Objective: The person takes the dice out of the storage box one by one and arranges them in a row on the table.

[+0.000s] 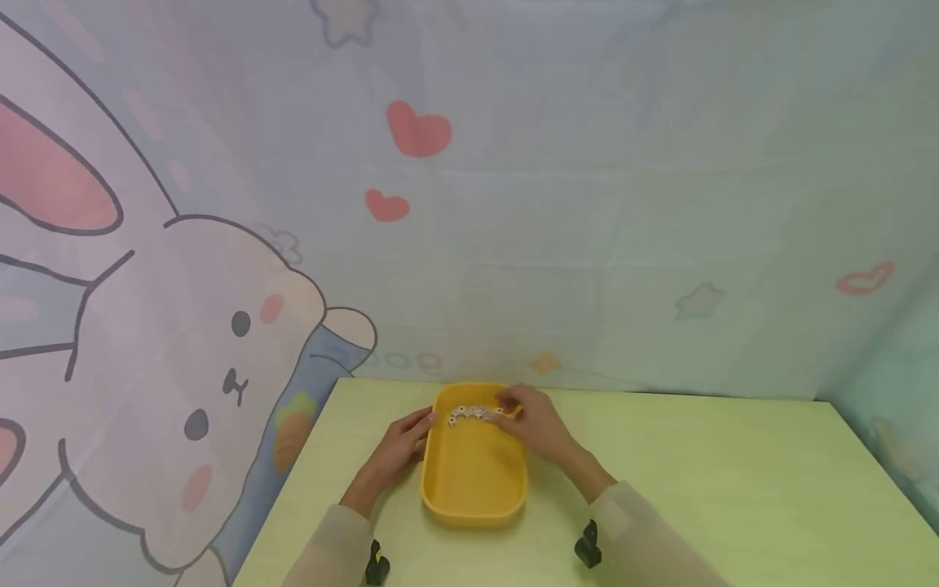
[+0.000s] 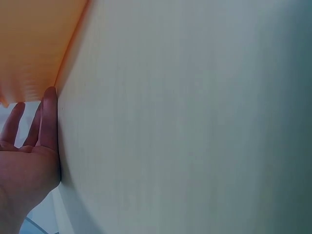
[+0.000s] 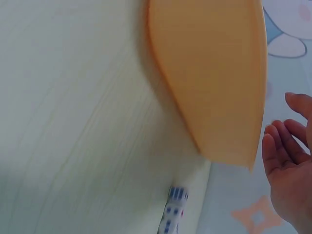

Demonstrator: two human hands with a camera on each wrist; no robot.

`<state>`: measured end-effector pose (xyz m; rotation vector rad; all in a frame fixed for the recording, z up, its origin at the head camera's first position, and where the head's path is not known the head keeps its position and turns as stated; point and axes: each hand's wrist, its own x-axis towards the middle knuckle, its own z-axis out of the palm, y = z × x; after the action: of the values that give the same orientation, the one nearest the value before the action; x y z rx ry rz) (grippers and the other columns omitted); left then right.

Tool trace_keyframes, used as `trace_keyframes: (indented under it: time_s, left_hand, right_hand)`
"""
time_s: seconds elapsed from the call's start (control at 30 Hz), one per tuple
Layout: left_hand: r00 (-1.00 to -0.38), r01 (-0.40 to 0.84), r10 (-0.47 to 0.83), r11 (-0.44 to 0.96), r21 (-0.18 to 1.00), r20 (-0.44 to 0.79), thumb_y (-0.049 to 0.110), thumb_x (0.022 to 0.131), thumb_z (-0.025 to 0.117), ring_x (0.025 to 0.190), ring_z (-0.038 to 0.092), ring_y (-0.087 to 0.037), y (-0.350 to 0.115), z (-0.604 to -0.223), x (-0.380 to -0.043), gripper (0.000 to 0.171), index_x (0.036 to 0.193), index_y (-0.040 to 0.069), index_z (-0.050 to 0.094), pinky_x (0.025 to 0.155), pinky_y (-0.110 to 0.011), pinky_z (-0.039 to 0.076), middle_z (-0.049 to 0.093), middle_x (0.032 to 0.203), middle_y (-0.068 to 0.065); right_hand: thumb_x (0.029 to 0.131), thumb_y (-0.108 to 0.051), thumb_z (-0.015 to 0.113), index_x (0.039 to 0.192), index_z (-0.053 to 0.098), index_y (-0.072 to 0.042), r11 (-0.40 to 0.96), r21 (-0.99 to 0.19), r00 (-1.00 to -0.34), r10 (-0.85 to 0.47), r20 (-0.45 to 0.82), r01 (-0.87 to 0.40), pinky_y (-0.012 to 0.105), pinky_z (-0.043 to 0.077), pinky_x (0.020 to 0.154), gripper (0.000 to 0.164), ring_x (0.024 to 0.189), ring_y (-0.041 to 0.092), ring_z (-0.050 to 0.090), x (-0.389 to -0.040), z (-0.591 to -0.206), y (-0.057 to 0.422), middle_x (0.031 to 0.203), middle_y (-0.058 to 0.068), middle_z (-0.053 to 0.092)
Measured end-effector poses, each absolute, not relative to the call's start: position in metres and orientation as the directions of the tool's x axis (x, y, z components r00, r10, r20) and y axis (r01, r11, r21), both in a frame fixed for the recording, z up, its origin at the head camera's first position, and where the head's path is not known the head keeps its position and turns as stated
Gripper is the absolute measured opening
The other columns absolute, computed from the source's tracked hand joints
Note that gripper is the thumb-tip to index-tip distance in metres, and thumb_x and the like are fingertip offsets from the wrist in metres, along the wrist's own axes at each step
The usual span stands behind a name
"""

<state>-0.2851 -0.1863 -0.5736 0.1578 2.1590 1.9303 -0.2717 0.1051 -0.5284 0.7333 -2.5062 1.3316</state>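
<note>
A yellow tray [image 1: 475,481] stands on the table with several small white dice [image 1: 469,413] in a curved row near its far end. My left hand [image 1: 399,444] rests against the tray's left side; in the left wrist view its straight fingers [image 2: 49,117] touch the orange-looking tray wall [image 2: 36,48]. Over the far right of the tray reaches my right hand [image 1: 539,420], thumb and fingertips apart beside the right end of the dice. The right wrist view shows this hand [image 3: 290,165] loosely curved just past the tray rim, with nothing visible between its fingers.
A short line of dice [image 3: 173,209] lies on the table outside the tray in the right wrist view. The pale yellow-green table [image 1: 704,481] ends at a printed cloth backdrop [image 1: 631,269]. Dark wrist devices [image 1: 588,545] sit by both sleeves.
</note>
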Motion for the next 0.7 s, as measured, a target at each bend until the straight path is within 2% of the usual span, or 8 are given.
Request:
trace_keyframes:
  time_s: [0.13, 0.23, 0.37, 0.6, 0.7]
  left_hand:
    - [-0.967, -0.086, 0.229, 0.12, 0.989, -0.112, 0.044, 0.108, 0.061, 0.135, 0.058, -0.037, -0.184, -0.574, -0.287, 0.066, 0.158, 0.003, 0.048, 0.09, -0.035, 0.062, 0.054, 0.154, -0.023]
    - [-0.971, -0.081, 0.214, 0.12, 0.989, -0.106, 0.043, 0.108, 0.061, 0.133, 0.059, -0.037, -0.182, -0.574, -0.287, 0.064, 0.157, 0.002, 0.05, 0.089, -0.036, 0.062, 0.057, 0.151, -0.024]
    - [-0.972, -0.078, 0.212, 0.121, 0.99, -0.103, 0.044, 0.108, 0.062, 0.132, 0.061, -0.034, -0.182, -0.575, -0.288, 0.065, 0.156, 0.003, 0.051, 0.09, -0.036, 0.062, 0.059, 0.149, -0.023]
    - [-0.967, -0.079, 0.234, 0.086, 0.993, -0.097, 0.042, 0.109, 0.061, 0.133, 0.059, -0.035, -0.184, -0.574, -0.287, 0.065, 0.158, 0.002, 0.048, 0.093, -0.037, 0.061, 0.056, 0.152, -0.023]
    - [-0.965, -0.081, 0.245, 0.072, 0.994, -0.096, 0.043, 0.109, 0.06, 0.137, 0.057, -0.036, -0.184, -0.575, -0.286, 0.065, 0.159, 0.004, 0.047, 0.095, -0.038, 0.06, 0.054, 0.154, -0.022]
  right_hand:
    - [0.094, -0.012, 0.081, 0.126, 0.068, 0.01, 0.451, -0.723, -0.844, -0.391, 0.367, -0.523, 0.038, 0.061, 0.085, 0.04, 0.102, 0.036, 0.068, -0.277, -0.527, 0.081, 0.115, 0.022, 0.071]
    - [0.094, -0.012, 0.081, 0.128, 0.065, 0.013, 0.435, -0.73, -0.834, -0.429, 0.347, -0.528, 0.048, 0.059, 0.092, 0.046, 0.106, 0.039, 0.066, -0.282, -0.53, 0.066, 0.118, 0.025, 0.068]
    - [0.092, -0.011, 0.082, 0.131, 0.063, 0.013, 0.419, -0.763, -0.851, -0.416, 0.321, -0.493, 0.057, 0.055, 0.098, 0.05, 0.111, 0.042, 0.064, -0.285, -0.539, 0.049, 0.123, 0.026, 0.066]
    - [0.092, -0.017, 0.083, 0.137, 0.06, 0.012, 0.5, -0.737, -0.875, -0.406, 0.264, -0.454, 0.055, 0.047, 0.11, 0.058, 0.124, 0.04, 0.059, -0.289, -0.558, 0.031, 0.135, 0.025, 0.062]
    - [0.092, -0.02, 0.083, 0.138, 0.06, 0.011, 0.54, -0.715, -0.882, -0.402, 0.246, -0.445, 0.054, 0.046, 0.112, 0.061, 0.125, 0.04, 0.059, -0.289, -0.564, 0.028, 0.136, 0.024, 0.062]
